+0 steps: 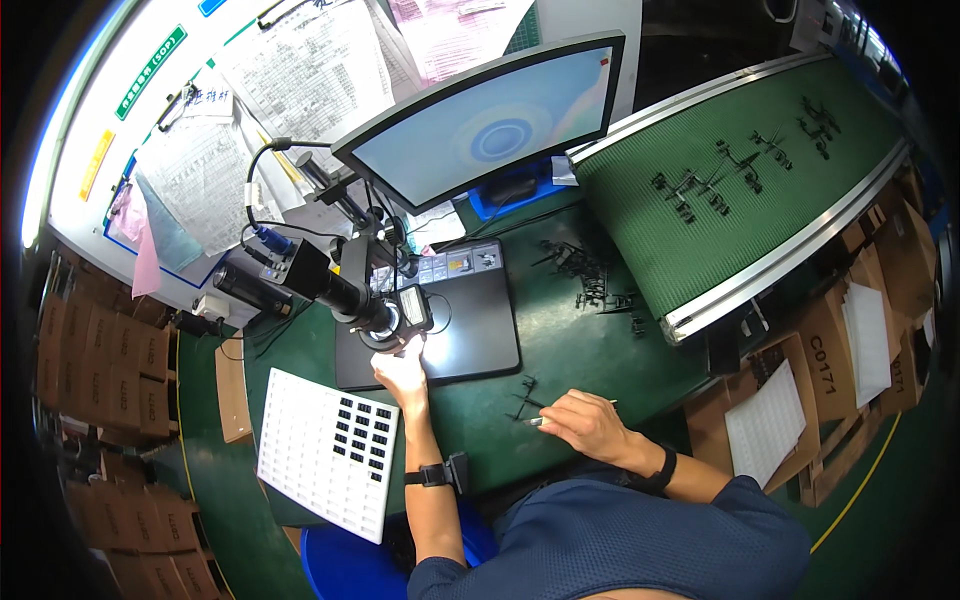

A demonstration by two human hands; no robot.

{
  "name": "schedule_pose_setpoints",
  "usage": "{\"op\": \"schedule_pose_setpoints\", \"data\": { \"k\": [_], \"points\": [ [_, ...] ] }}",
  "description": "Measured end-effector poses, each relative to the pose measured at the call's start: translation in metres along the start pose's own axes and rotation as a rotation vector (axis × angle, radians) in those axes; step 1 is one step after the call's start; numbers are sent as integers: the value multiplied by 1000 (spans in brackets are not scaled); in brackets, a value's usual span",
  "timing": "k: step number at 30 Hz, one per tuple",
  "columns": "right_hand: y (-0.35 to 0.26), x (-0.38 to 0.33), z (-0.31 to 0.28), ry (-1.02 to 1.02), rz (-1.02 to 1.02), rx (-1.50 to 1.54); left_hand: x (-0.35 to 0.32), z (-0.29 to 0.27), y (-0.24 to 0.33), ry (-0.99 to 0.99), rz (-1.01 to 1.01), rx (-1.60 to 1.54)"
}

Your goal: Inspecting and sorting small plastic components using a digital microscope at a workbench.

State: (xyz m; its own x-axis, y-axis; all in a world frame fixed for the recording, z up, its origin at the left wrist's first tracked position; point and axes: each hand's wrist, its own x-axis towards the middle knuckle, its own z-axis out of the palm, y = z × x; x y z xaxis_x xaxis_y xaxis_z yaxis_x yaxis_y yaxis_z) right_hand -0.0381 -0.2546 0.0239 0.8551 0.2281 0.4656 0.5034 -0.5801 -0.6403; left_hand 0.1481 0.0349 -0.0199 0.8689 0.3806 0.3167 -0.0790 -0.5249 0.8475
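Note:
My left hand [402,374] is raised under the lens of the microscope camera [335,293], at the near edge of its black base [470,345]. Its fingers are pinched together in the bright light, and whatever lies between them is too washed out to make out. Over the green table, my right hand [590,425] is closed on a slim tool with a pale tip [538,421], which points left. Just beyond that tip lies a small branched black part [525,398]. A white tray [310,440] with black pieces in several of its pockets sits left of my left forearm.
A monitor [490,130] stands behind the base. Several black branched parts [590,275] lie in a heap right of it, and more rest on the green conveyor belt [740,240]. Cardboard boxes [820,370] stand at the right; others are stacked at the left.

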Motion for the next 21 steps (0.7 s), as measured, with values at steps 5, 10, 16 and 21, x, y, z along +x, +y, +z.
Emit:
{"op": "schedule_pose_setpoints", "data": {
  "k": [5, 10, 16, 21],
  "points": [
    [-6, 4, -3, -21, 7, 14, -7, -3, 1, -18, 39, 111],
    [-5, 4, -4, -35, 64, 4, -40, -36, 5, -188, -142, -326],
    [0, 6, -5, -45, 74, 18, -85, -130, -31, 58, -254, -69],
    [6, 11, -6, -39, 84, 20, -115, -202, -34, 266, -278, 353]
  ]
}}
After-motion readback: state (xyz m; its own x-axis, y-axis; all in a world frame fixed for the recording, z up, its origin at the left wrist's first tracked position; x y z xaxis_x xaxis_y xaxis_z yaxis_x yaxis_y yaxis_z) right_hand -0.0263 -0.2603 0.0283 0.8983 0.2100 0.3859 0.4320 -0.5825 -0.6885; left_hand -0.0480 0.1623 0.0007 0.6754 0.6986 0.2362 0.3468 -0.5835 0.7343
